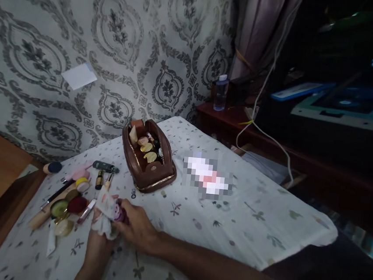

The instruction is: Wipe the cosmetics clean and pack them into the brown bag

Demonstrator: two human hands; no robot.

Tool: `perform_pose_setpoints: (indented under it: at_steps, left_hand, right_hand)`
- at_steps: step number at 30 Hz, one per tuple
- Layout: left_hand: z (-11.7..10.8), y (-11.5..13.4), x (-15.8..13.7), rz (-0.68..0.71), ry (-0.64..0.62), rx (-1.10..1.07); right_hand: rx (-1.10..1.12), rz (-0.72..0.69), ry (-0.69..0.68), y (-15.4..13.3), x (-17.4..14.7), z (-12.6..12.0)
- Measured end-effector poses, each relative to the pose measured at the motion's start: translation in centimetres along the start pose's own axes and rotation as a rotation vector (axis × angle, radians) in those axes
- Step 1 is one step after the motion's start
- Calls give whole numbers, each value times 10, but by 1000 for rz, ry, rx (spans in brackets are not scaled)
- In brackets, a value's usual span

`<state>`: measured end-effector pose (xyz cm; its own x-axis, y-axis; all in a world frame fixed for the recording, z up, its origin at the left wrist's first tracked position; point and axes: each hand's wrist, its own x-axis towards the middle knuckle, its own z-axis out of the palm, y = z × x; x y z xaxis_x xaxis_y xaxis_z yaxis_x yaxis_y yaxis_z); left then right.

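Observation:
Close in front of me, my left hand (97, 239) is closed around a crumpled white tissue (103, 225); much of the hand is hidden behind it. A whitish piece with pink print stands up from the same bunch. My right hand (140, 226) pinches a small purple-pink item (119, 213) against the tissue, and its exact kind is unclear. Just beyond both hands, a brown leather cosmetic bag (143, 182) lies unzipped, with gold round pieces (151, 157) and a beige sponge-like wedge (133, 135) inside.
Makeup items lie left of my hands: a green-topped compact (59, 209), a dark red round item (77, 205), a yellow-lidded jar (82, 184) and a white tube (51, 238). Right of the bag glows a blurred-out phone-like shape (207, 175). A bottle (221, 92) stands near a cable (275, 60).

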<state>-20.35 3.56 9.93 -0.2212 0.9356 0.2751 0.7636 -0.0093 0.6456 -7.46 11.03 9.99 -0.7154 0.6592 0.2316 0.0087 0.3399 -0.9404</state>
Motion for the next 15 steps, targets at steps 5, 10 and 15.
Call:
perform_pose_setpoints:
  at_steps: [5, 10, 15]
  left_hand:
    - [-2, 18, 1, -144, 266, -230]
    - [-13, 27, 5, -122, 236, -144]
    - [-36, 1, 0, -17, 209, 128]
  right_hand:
    - [-67, -24, 6, 7, 3, 4]
    - [-172, -17, -94, 10, 6, 8]
    - [63, -49, -107, 6, 8, 2]
